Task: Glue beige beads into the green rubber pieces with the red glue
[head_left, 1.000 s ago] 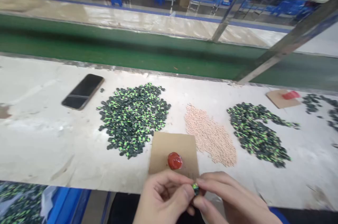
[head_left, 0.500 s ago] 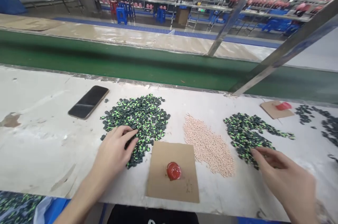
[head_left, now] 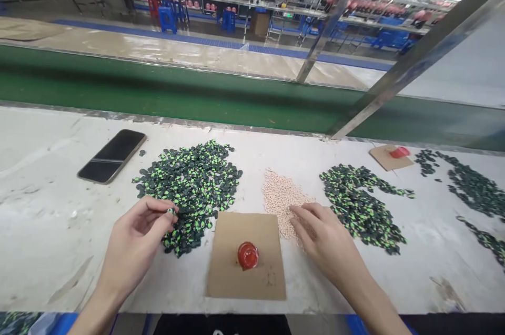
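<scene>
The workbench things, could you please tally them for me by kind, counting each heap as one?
Heaps of green-and-black pieces: 4
Heap of pink beads: 1
Cardboard squares with a red blob: 2
Phone: 1
Total: 8

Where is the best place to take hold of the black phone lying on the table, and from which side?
Probably by its two long edges, near the middle, coming from above. The phone lies flat, screen up, on the white table, angled, with bare surface along both long sides, so the fingers can close across its narrow width. The left hand is the nearer one.
</scene>
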The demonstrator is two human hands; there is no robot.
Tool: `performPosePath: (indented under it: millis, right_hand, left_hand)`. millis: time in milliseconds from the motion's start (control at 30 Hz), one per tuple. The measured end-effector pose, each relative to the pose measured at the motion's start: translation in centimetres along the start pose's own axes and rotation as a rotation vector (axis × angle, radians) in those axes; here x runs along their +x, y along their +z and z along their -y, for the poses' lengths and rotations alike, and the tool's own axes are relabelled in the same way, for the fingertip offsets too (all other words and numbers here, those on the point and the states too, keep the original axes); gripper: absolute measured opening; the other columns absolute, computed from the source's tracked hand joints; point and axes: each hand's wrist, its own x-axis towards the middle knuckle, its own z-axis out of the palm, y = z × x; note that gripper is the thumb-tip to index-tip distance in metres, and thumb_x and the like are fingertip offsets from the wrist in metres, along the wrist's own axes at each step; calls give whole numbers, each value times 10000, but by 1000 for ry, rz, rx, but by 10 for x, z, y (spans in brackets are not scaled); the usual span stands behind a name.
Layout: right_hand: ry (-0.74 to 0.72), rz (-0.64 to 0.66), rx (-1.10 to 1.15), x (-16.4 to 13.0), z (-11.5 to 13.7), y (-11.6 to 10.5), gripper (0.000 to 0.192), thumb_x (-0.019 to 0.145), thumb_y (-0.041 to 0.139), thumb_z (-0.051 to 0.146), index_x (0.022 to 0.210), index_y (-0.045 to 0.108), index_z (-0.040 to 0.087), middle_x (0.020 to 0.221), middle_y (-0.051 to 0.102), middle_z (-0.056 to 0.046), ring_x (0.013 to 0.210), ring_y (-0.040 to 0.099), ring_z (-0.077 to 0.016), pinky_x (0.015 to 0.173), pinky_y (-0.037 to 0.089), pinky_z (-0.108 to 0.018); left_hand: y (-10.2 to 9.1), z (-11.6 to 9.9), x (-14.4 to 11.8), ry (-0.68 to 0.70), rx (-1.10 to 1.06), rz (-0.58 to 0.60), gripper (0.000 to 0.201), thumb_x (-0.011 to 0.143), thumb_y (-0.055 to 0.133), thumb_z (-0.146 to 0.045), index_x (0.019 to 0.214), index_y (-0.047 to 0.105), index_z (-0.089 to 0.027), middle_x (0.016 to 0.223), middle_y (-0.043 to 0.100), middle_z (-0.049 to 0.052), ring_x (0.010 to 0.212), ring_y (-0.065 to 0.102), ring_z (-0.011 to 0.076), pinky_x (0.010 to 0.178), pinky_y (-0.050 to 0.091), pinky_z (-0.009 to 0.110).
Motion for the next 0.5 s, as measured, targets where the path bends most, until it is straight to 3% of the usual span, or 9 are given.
performPosePath:
  millis: [133, 267, 333, 433, 500]
  right_hand:
    - [7, -5, 67, 6, -2, 5, 315, 948, 483, 242, 847, 779, 205, 862, 783, -135, 759, 710, -287, 651, 564, -414]
    - [83, -42, 149, 10, -3, 0, 274, 899, 539, 284, 799, 780, 201, 826, 792, -141, 738, 721, -315, 674, 573, -469]
    - [142, -62, 211, 10, 2, -7, 251, 888, 580, 311, 802, 788, 198, 848, 805, -145, 763, 740, -325, 692, 586, -479]
    - [220, -55, 335, 4, 17, -20, 238, 902, 644, 366, 816, 801, 209, 835, 826, -120, 739, 771, -284, 629, 615, -393]
    - [322, -25, 584, -2, 31, -27, 242, 874, 725, 435, 801, 811, 221, 728, 810, -85, 640, 753, -236, 566, 611, -331]
  left_hand:
    - [-3, -6, -12, -193, -273, 35, 80, 680, 742, -311, 691, 737, -232, 596, 700, -19, 507, 633, 146, 472, 540, 209]
    - [5, -14, -28, -311, -382, -15, 90, 730, 761, -314, 749, 811, -241, 645, 726, -21, 584, 641, 130, 568, 547, 184]
    - [11, -22, -36, -315, -390, -14, 88, 742, 762, -319, 749, 818, -251, 666, 737, -25, 603, 648, 126, 588, 551, 175]
    - [22, -33, -46, -241, -374, 36, 71, 765, 757, -293, 727, 808, -262, 622, 714, -42, 568, 645, 123, 564, 556, 176]
    - [32, -39, -53, -133, -349, 137, 102, 808, 733, -259, 737, 806, -266, 646, 743, -35, 573, 679, 138, 558, 573, 194]
